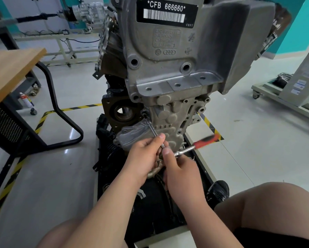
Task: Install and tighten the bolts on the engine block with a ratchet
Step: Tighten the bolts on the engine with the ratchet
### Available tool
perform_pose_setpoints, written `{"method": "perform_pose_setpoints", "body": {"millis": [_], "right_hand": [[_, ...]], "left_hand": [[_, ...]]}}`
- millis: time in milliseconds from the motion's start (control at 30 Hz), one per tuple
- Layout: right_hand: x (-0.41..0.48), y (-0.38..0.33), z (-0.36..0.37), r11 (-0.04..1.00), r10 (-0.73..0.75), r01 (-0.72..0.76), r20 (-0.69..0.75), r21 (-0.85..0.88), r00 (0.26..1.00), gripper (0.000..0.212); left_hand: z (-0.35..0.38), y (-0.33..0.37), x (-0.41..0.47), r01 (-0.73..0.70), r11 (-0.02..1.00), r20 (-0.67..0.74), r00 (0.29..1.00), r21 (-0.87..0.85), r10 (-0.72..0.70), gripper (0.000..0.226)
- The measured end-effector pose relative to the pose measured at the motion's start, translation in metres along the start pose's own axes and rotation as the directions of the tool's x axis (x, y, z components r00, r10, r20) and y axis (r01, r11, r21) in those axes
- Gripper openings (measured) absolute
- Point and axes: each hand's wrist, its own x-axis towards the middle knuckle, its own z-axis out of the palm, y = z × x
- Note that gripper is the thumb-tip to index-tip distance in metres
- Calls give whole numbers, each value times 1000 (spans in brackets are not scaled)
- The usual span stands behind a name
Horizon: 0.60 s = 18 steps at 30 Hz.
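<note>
The left hand (144,154) is curled, its thumb and fingertips pinching the lower end of a thin steel extension (152,130). The right hand (180,169) sits just beside it, nearly touching, thumb raised and fingers closed round the head of the ratchet (186,151). How the fingers lie underneath I cannot tell. The ratchet's red handle (204,141) sticks out to the right and slightly up, blurred.

From the hands the extension slants up and to the left, and its tip sits at a bolt hole (144,114) on the left edge of the engine block (177,68), beside a round dark opening (122,111). Whether a bolt is in there I cannot see, as the tip covers it.

The block stands upright, tall and grey, with several open threaded holes along its flanges and a black label (166,12) reading "*CFB 666660*" above a barcode. It rests on a black stand (150,208) with a pale frame, low on the floor (239,113).

The person is seated close, bare knees at either side, and a black shoe (219,191) is planted by the stand's right edge.

To the left is a wooden tabletop (9,72) on a black frame, with a small spray can (23,98) on the floor under it. Yellow-and-black tape (78,108) marks the floor round the stand. A pale wheeled cart (275,97) stands well off to the right.
</note>
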Motion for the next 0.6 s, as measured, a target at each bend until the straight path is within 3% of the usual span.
{"method": "perform_pose_setpoints", "body": {"millis": [67,167,267,333,433,600], "right_hand": [[4,4,-5,926,-200,172,-50,-337,979,47],[9,8,-8,873,-293,252,-36,-419,955,45],[7,9,-4,970,-192,179,-65,-165,979,52],[4,7,0,989,10,-14,28,150,1000,55],[-1,2,10,838,200,-303,261,453,944,49],[-6,-6,21,535,299,-549,464,642,834,47]], "left_hand": [[-1,-1,0,0,1000,2,1000,-11,0,31],[-1,0,1,8,1000,4,1000,-28,-8,31],[-1,2,0,7,1000,-4,1000,4,-7,31],[1,4,0,15,1000,-25,1000,27,-14,33],[2,7,-1,51,999,-60,997,-14,-52,39],[2,12,-3,103,991,-97,989,-89,-112,40]]}}
